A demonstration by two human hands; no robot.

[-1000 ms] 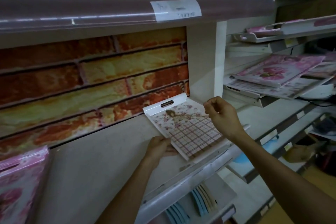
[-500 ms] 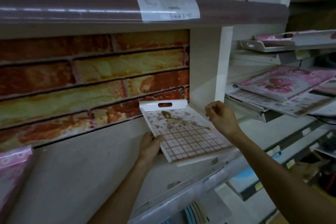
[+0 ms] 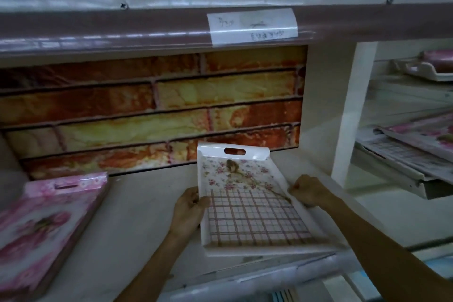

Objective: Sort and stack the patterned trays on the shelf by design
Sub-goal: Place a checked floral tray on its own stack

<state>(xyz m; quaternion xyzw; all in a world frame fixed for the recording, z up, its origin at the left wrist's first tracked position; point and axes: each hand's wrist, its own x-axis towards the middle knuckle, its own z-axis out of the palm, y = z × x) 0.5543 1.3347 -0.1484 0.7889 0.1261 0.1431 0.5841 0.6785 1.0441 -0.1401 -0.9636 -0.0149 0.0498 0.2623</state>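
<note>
Pink trays left (stacked), white post rt.

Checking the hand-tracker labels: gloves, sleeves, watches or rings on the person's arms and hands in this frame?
Nothing worn that shows. The left hand and right hand are bare, without gloves. Both forearms are uncovered up to the frame edge, with no sleeve cuff in view. No watch, band or marking is visible at either wrist; the frame is too soft to rule out a thin ring.

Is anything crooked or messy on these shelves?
Yes. The white checked floral tray sits skewed on the white shelf, held by the left hand and right hand. The pink floral tray also lies slanted, its edge lifted.
</note>
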